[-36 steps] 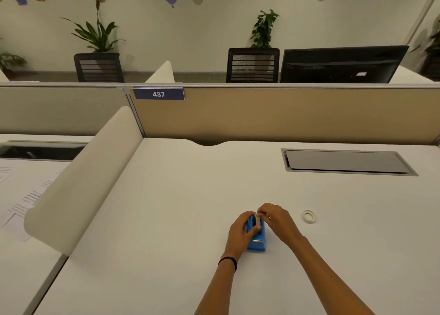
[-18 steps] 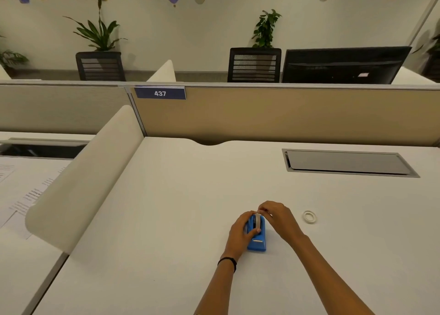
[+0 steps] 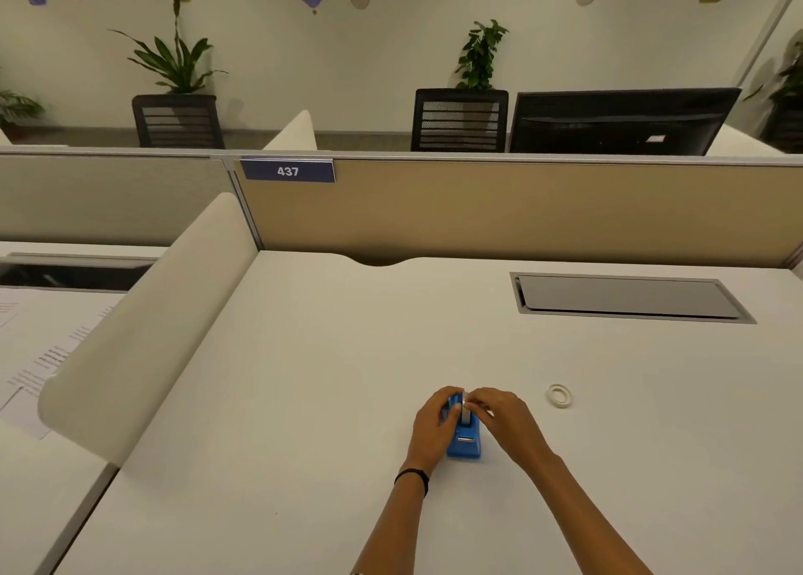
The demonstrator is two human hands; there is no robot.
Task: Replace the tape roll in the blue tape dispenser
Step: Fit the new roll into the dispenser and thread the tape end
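Blue plastic dispenser (image 3: 465, 443), matt desk (image 3: 304, 400)

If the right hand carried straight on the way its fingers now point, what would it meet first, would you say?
The right hand points left, fingertips already at the tape roll in the blue tape dispenser. Beyond that it would probably meet the left hand gripping the other side.

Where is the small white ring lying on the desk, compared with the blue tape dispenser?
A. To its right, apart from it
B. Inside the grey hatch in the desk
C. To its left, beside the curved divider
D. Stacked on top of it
A: the white ring lies flat on the desk, right of the blue tape dispenser, beyond the right hand.
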